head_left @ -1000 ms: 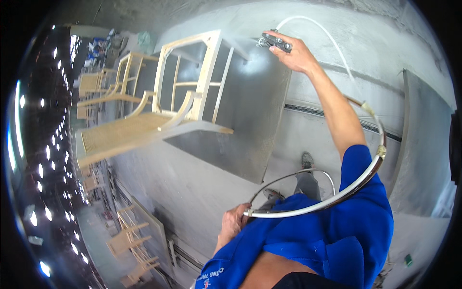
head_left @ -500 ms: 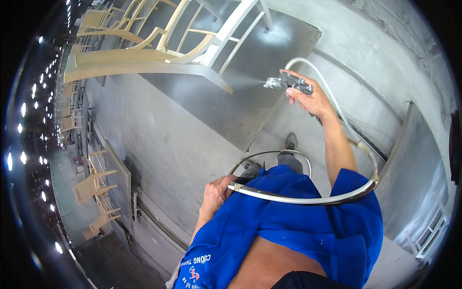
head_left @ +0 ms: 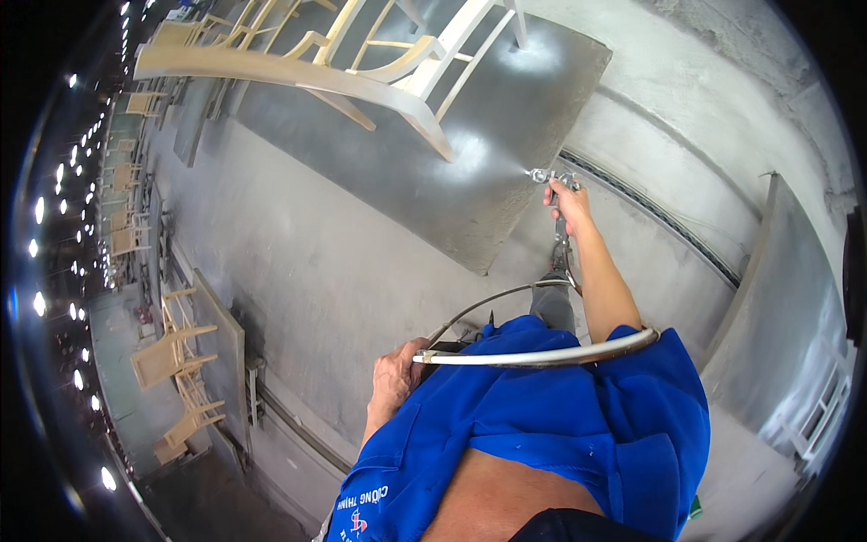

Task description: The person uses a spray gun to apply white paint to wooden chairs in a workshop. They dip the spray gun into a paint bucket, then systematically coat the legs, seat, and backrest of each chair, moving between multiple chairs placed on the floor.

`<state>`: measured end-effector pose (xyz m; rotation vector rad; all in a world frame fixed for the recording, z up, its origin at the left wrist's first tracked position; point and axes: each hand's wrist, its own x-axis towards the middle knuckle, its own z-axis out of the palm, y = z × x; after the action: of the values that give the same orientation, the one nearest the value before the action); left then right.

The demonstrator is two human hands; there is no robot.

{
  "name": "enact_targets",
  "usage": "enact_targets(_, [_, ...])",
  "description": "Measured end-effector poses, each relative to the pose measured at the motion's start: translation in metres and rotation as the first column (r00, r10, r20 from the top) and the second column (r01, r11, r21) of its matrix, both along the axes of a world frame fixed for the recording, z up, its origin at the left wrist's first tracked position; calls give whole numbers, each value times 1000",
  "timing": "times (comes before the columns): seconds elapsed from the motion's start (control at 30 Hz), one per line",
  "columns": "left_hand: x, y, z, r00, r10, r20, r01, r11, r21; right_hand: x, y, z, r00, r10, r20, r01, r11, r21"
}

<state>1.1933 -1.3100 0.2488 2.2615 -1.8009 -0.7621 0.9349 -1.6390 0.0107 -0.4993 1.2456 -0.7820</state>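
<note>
Chair point(head_left: 361, 88) on board point(head_left: 406, 190) before me, spray gun point(head_left: 544, 175) to its right in my right hand point(head_left: 572, 204). Hose point(head_left: 506, 359) in my left hand point(head_left: 396, 373), other chairs point(head_left: 167, 357) far left

Wooden chair point(head_left: 307, 78) on a grey board point(head_left: 461, 217)

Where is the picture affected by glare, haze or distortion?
Head view, left: lamps glare white; head view, centre: pale mist hazes the air before the spray gun; head view, right: the panel looks bowed near the picture's dark edge.
</note>
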Motion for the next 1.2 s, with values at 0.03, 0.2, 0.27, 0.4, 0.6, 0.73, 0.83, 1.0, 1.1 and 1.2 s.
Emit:
enact_targets(0.03, [11, 9, -7, 1000, -23, -3, 23, 999, -33, 0, 13, 14, 999, -31, 15, 31, 999, -28])
enact_targets(0.2, [76, 63, -44, 990, -56, -126, 36, 988, -150, 3, 82, 112, 940, -165, 299, 246, 934, -260])
enact_targets(0.27, [101, 87, -53, 985, -65, -162, 33, 981, -193, 14, 108, 158, 893, -139, 428, 316, 871, -376])
enact_targets(0.4, [129, 133, -61, 973, -57, -223, -1, 967, -253, 39, 141, 242, 831, -12, 557, 405, 700, -589])
enact_targets(0.6, [193, 134, -72, 968, -194, -160, 116, 909, -401, 89, 159, 304, 839, 30, 544, 471, 460, -753])
enact_targets(0.73, [257, 98, -66, 981, -185, -63, 135, 875, -466, 128, 167, 237, 954, -265, -143, 56, 625, -779])
enact_targets(0.83, [297, 70, -60, 985, -146, -97, 80, 867, -492, 189, 187, 132, 645, -202, -737, -582, 496, -645])
enact_targets(1.0, [354, 57, -75, 956, -269, -119, 204, 897, -393, 264, 210, 33, 39, 258, -965, -845, 525, 106])
enact_targets(1.1, [386, 48, -92, 932, -306, -194, 233, 916, -327, 277, 211, 52, 11, 178, -984, -809, 580, 96])
enact_targets(1.2, [413, 36, -103, 879, -379, -291, 290, 907, -305, 276, 214, 107, 14, 28, -1000, -778, 628, 6])
